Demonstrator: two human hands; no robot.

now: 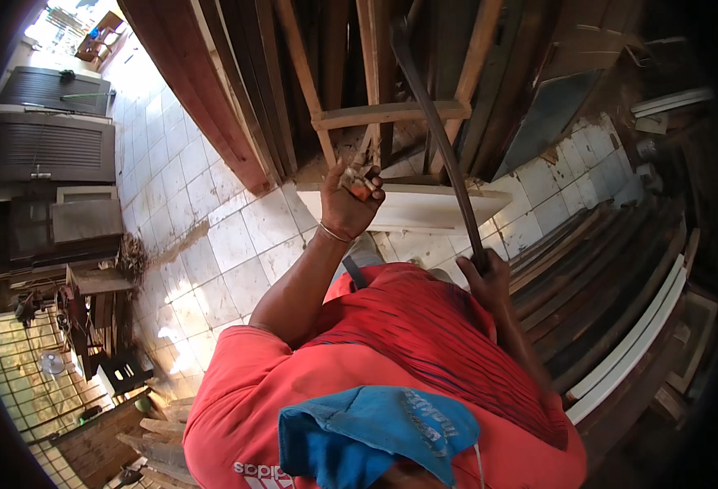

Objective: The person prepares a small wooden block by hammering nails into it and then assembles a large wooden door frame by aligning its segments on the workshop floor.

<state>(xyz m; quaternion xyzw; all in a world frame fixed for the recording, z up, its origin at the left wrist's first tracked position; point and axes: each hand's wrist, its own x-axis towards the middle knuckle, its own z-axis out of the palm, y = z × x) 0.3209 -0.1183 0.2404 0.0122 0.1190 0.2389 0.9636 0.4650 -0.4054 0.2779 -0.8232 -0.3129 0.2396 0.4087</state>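
Two hands: right (489,277) gripping long dark bar (436,130), left (351,200) clutching small blocks (361,184)

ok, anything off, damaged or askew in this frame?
Somewhat. The white board lies loose across the tiled floor at the foot of the leaning wooden frames, with dirt and debris strewn beside it. The left hand grips small rusty-looking pieces; the right hand holds a long dark bar. Nothing is clearly broken.

white tiled floor (212,236), stacked wooden planks (612,277)
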